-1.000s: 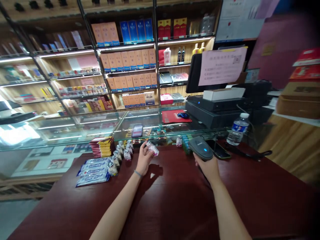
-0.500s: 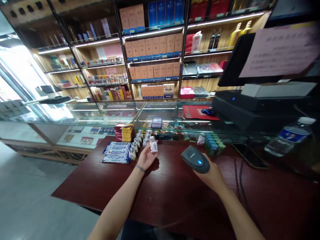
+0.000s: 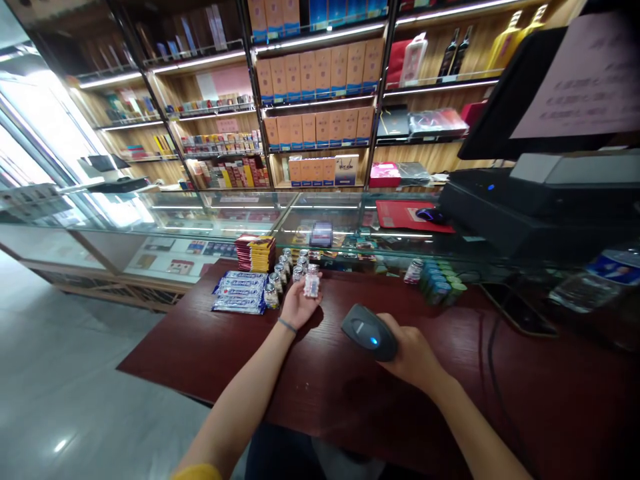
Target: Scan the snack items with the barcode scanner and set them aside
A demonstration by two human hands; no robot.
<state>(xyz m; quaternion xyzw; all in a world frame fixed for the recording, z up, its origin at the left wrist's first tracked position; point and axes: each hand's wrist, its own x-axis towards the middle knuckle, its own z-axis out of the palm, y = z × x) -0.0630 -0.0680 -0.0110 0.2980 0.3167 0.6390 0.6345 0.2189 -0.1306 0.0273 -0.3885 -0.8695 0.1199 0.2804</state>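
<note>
My left hand (image 3: 300,305), palm up, is closed around a small bottle (image 3: 311,285) whose pale label with a barcode faces me. Just behind and left of it stand two rows of similar small bottles (image 3: 283,267). In my right hand (image 3: 413,350) is a dark handheld barcode scanner (image 3: 367,331) with a blue light lit. Its head points left, toward the bottle, with a gap of bare tabletop between them. To the left lie blue-and-white packets (image 3: 240,291) in a stack, and behind these stand red and yellow packets (image 3: 255,253).
A single bottle (image 3: 413,271) stands at the right beside green and blue cylindrical packs (image 3: 440,283). Farther right are a phone (image 3: 520,310), a water bottle (image 3: 590,287) and a cable (image 3: 490,360). A glass display counter (image 3: 330,207) borders the brown table (image 3: 200,360); a monitor (image 3: 515,87) rises at the right.
The scanner in my right hand has moved left, closer to the bottle in my left hand. The view has shifted slightly; the left hand's grip looks the same.
</note>
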